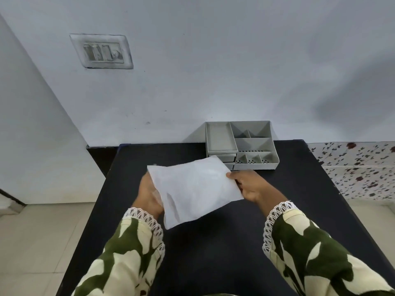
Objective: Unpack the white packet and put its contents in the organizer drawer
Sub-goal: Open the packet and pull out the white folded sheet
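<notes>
Right hand (252, 185) fingers closed on right edge of white packet (195, 190), thumb on top. Left hand (147, 194) grips packet's left side, mostly hidden behind it, fingers curled round edge. Packet held w/ both hands above black table (213, 253), centre of frame, tilted, unopened as far as visible. Grey organizer (240, 145) sits at table's far edge, upper right of centre, against wall; its small drawers partly hidden behind packet's top corner. Green-cream patterned sleeves (310, 248) at bottom of frame.
</notes>
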